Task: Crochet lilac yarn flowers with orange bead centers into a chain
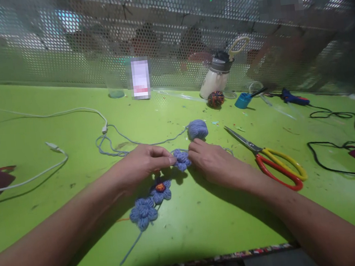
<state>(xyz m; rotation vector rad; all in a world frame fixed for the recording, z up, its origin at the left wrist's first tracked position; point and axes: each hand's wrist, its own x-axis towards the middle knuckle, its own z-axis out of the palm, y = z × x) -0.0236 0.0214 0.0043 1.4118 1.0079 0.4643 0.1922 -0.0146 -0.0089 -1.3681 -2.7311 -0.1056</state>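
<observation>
Between my two hands, above the green table, is a small blue crocheted flower [181, 159]. My left hand [147, 162] pinches its left edge between thumb and forefinger. On the other side, my right hand [206, 159] has its fingers closed at the flower's right edge; its fingertips are partly hidden. Nearer to me lie two more blue flowers: one with an orange centre [160, 188] and one plain blue flower [143, 213] with a loose yarn tail. A ball of blue yarn [197, 129] sits just beyond my hands, its strand looping off to the left.
Scissors [264, 157] with red and yellow handles lie at right. Farther back stand a bottle [216, 78], a multicoloured yarn ball [216, 99], a blue pot [243, 100], a glue gun [294, 97] and a phone [140, 79]. A white cable [67, 112] crosses the left; mesh borders the back.
</observation>
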